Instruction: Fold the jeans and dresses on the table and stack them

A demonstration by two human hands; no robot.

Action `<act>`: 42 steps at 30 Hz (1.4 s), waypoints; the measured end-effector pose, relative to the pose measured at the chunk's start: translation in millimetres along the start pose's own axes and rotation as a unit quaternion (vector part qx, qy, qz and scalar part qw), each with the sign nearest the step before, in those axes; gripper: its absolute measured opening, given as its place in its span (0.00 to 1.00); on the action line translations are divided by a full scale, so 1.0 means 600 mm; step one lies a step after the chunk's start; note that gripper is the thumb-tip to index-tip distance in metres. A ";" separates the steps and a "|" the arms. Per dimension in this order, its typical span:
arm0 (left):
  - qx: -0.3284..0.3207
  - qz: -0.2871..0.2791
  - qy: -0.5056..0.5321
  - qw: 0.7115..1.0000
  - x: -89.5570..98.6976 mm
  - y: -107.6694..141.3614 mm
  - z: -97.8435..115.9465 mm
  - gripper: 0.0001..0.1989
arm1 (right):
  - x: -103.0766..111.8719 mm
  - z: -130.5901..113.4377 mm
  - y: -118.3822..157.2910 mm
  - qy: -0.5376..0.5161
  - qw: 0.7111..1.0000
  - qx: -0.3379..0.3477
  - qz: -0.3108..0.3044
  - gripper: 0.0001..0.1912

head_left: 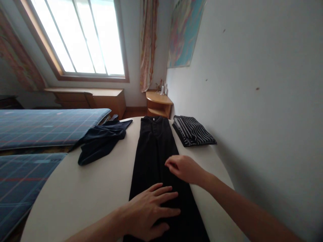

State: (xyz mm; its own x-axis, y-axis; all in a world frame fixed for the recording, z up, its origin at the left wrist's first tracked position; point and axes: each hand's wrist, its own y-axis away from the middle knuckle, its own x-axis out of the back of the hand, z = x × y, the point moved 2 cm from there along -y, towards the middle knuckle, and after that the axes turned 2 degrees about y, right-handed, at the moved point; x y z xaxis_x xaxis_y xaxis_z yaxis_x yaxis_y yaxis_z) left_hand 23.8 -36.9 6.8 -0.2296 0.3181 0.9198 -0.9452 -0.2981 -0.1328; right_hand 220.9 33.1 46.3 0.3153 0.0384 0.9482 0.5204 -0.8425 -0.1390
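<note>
Black trousers [151, 151] lie lengthwise on the round white table [65, 195], with the waistband at the far end and the legs running toward me. My left hand [151, 208] is spread over the near part of the trouser legs, palm down and fingers apart. Farther along, by the right edge of the trousers, is my right hand [185, 169]. Its fingers are curled in toward the thumb, and no fabric shows raised between them. The lower end of the legs runs out of the picture.
A folded black-and-white striped garment [194, 131] lies at the back right, near the wall. Dark blue clothing [104, 137] lies crumpled at the left edge, beside plaid mattresses [45, 127]. Behind the table stands a wooden corner shelf [158, 97].
</note>
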 end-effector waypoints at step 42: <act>-0.073 0.124 -0.125 0.982 -0.006 -0.011 -0.026 0.05 | -0.112 0.154 -0.246 0.063 0.995 -0.060 0.047 0.24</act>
State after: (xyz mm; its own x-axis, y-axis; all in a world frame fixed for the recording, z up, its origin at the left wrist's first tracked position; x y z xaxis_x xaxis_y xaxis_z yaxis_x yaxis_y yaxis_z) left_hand 27.5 -22.3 -1.4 -0.4099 0.0166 0.9120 -0.8949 -0.2007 -0.3985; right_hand 196.2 204.8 -23.6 0.2520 -0.1051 0.9620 0.3918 -0.8979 -0.2007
